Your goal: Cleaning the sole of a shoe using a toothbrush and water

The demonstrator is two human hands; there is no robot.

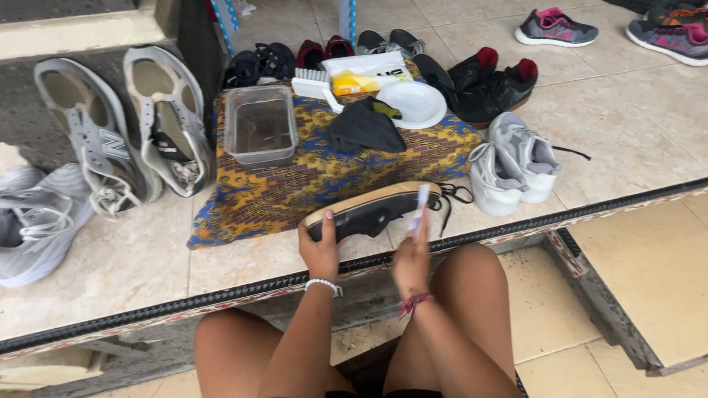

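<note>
My left hand [319, 250] grips the heel end of a black shoe with a pale sole [371, 208], held on its side over the edge of a patterned cloth [288, 191]. My right hand [412, 257] holds a small pale brush [420, 207] against the shoe's side near its laces. My bare knees sit below, on either side of my arms.
On the cloth stand a clear tub of water [261, 124], a dark rag [363, 127], a white bowl [412, 104], a scrub brush [313, 87] and a yellow pouch. Grey sneakers [120, 127] lean on the wall at left; white sneakers [511, 161] and other shoes lie right and behind.
</note>
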